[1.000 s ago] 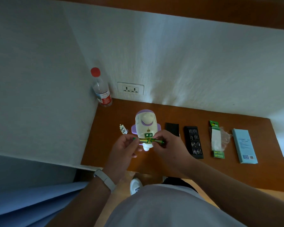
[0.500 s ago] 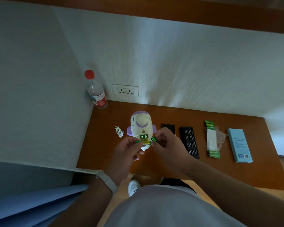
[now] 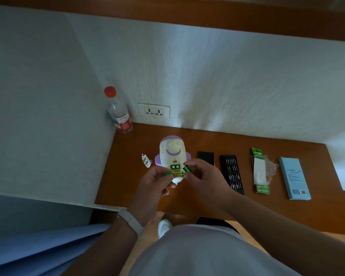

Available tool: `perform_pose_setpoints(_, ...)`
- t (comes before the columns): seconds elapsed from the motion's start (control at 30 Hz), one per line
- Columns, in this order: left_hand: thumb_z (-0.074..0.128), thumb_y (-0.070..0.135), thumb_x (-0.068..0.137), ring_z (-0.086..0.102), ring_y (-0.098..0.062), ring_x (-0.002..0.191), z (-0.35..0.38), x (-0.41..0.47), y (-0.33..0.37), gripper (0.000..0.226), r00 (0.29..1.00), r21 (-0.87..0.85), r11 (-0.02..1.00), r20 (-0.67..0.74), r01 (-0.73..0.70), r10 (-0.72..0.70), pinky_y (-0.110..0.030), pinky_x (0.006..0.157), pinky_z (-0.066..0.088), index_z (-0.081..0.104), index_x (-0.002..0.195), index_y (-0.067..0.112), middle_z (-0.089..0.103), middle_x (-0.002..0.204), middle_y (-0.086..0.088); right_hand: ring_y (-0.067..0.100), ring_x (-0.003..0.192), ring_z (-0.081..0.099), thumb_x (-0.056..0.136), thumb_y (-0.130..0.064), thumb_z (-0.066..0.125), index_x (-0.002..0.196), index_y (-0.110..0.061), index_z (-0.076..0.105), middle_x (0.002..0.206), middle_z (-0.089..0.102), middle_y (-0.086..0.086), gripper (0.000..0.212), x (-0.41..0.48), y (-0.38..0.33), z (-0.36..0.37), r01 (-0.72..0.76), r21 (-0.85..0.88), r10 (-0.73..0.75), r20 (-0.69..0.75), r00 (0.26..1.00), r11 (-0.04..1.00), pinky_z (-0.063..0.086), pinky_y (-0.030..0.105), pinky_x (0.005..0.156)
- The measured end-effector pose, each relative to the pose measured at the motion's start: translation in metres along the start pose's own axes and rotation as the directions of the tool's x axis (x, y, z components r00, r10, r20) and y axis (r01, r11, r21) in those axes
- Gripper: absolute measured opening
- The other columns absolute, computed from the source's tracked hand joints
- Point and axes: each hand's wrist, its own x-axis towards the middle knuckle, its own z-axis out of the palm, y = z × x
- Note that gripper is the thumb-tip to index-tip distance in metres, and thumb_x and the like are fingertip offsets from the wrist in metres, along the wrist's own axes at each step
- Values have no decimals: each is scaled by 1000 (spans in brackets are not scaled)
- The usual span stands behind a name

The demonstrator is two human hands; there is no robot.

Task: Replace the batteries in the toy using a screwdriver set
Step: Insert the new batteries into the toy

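I see the toy (image 3: 172, 154) lying back-up on the desk (image 3: 207, 204) with its open bay showing two batteries, my left hand (image 3: 154, 183) pinching a green battery (image 3: 168, 174), my right hand (image 3: 203, 177) pinching another (image 3: 186, 169), the bit tray (image 3: 231, 174) further right, and no legible label anywhere.

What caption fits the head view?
Left hand and right hand each hold a green battery over the toy.
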Motion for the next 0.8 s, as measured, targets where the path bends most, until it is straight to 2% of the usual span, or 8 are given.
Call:
perform_pose_setpoints(0.17,65,11,96,68,-6,77,3,-1,-2,12,999,125,992,9,-34,33,-19,63,52,65,108,13,75,99,-1,3,76,59,94,-24,64,104,-46,55,82,63,-12,25,0,3,1,12,11,-12,10,1000,1000,50,13,61)
perform_pose_setpoints(0.33,66,12,96,66,-11,104,8,-2,-4,27,991,291,949,86,-120,98,-19,78,56,68,110,36,71,115,9,-2,66,55,92,-25,67,104,-36,56,80,61,-12,20,2,7,-1,21,2,-21,1,1000,1000,44,9,58)
perform_pose_setpoints(0.43,60,15,101,63,-3,106,10,-2,-6,33,986,403,901,113,-158,122,-22,87,56,62,112,46,65,117,18,-2,64,54,90,-26,68,100,-34,55,77,61,-16,18,1,7,0,34,14,-34,5,999,999,44,9,57)
perform_pose_setpoints(0.53,63,13,99,63,0,104,12,1,-8,29,988,388,909,65,-153,139,-16,80,55,63,108,40,63,115,21,-4,63,54,88,-24,69,92,-30,56,75,60,-19,15,1,6,-1,37,31,-36,-27,999,999,44,9,56)
perform_pose_setpoints(0.63,75,15,89,64,-6,106,11,4,-10,19,988,340,930,-18,-139,155,-17,78,57,65,103,25,68,111,15,-1,62,53,83,-27,67,88,-27,59,75,61,-15,10,1,5,-4,40,55,-37,-51,998,998,44,13,55)
perform_pose_setpoints(0.7,79,19,85,65,-8,103,11,4,-10,20,982,343,928,-67,-145,179,-15,72,57,64,99,23,69,107,14,-1,63,53,84,-25,67,89,-28,60,77,62,-13,9,0,5,-5,33,34,-32,-40,999,999,44,14,55)
perform_pose_setpoints(0.8,81,25,83,64,4,98,12,2,-8,21,970,377,909,-89,-179,228,-12,66,54,64,93,26,69,99,16,-3,74,58,89,-20,67,93,-27,62,79,63,-13,10,0,4,-5,33,-36,-33,-4,999,999,45,8,60)
